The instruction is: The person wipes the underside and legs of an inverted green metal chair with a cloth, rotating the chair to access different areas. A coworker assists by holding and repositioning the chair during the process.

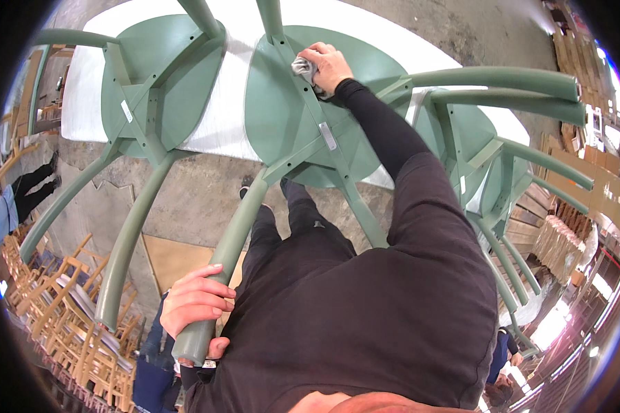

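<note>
A green chair or stool [270, 113] lies upside down in front of me, its round seat underneath and its legs pointing up. My left hand [196, 303] is wrapped round one of its legs [241, 224], close to the leg's end. With bent fingers, my right hand [328, 67] grips a crumpled grey-white cloth [303, 67]. The cloth rests against a crossbar [303, 86] beneath the seat, near the base of a far leg. A small pale label [328, 135] sits where the crossbars meet.
The upturned seats rest on a white-topped table [227, 89]. Another green chair [162, 62] stands inverted on the left, with more [461, 131] on the right. Bare wooden chair frames [76, 310] crowd the lower left. People [7, 213] are at the sides; cardboard [592, 182] is at the far right.
</note>
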